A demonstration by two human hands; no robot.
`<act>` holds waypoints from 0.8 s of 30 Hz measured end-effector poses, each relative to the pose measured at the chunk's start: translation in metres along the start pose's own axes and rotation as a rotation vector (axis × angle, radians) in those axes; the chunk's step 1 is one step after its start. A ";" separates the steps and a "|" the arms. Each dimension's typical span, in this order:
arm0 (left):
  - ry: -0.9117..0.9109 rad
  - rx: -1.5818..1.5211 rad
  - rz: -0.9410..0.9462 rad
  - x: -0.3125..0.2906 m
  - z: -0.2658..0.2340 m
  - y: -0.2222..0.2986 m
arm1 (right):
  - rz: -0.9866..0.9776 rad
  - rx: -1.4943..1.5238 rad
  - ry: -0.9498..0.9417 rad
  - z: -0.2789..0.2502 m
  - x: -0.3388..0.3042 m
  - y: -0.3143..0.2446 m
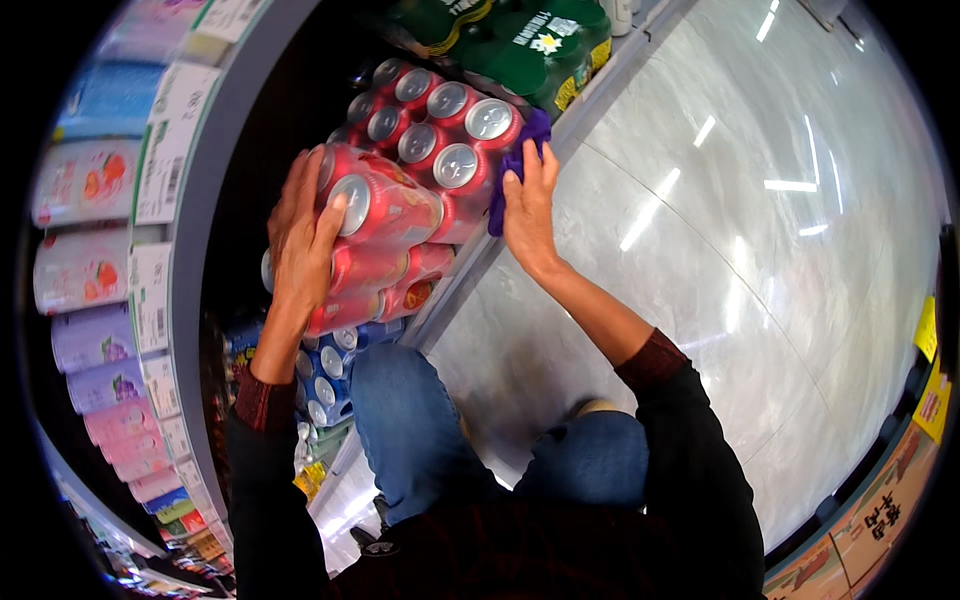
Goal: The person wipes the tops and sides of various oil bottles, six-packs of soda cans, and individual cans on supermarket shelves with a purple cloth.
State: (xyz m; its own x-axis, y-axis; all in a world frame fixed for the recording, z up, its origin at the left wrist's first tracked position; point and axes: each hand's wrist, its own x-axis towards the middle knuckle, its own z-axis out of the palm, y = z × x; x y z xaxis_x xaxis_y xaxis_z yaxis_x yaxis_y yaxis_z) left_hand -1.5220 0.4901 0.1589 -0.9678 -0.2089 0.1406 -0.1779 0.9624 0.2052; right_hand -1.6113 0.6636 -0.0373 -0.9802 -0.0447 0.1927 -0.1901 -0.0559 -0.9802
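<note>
Shrink-wrapped packs of red-pink drink cans (440, 125) stand on the low shelf in front of me. My left hand (297, 240) grips the near pack of cans (395, 205), which lies tilted with its can tops toward my thumb. The thumb rests at a silver can top, while the fingers reach over the far side. Beneath this pack are more red cans (365, 270). A purple cloth (537, 128) is in my right hand (530, 205), pressed against the outer side of the standing cans at the shelf's front. Part of the cloth is hidden under the fingers.
Green wrapped packs (535, 50) stand farther along the shelf. Blue cans (325, 370) sit close to my knee. The shelf's grey front edge (470, 265) borders the shiny floor (680, 230). An upper shelf with price labels (170, 150) overhangs at left; cardboard boxes (880, 510) stand at lower right.
</note>
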 end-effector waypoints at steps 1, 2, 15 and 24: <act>0.004 0.006 0.000 0.001 -0.001 0.001 | 0.085 0.075 -0.067 -0.008 0.001 -0.006; 0.008 0.012 0.000 0.002 -0.002 0.001 | 0.206 0.156 -0.081 -0.015 0.002 -0.013; 0.096 -0.124 0.017 -0.005 0.002 -0.010 | 0.722 1.538 -0.785 -0.069 0.031 -0.160; 0.271 -0.126 -0.007 -0.011 0.020 -0.016 | -0.015 0.932 -0.507 -0.007 0.027 -0.275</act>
State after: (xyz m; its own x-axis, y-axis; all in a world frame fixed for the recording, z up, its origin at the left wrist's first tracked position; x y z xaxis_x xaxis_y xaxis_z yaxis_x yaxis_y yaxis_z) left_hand -1.5122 0.4808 0.1347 -0.8806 -0.2709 0.3888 -0.1447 0.9351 0.3236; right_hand -1.5855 0.6845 0.2370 -0.8002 -0.4360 0.4118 0.1254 -0.7931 -0.5960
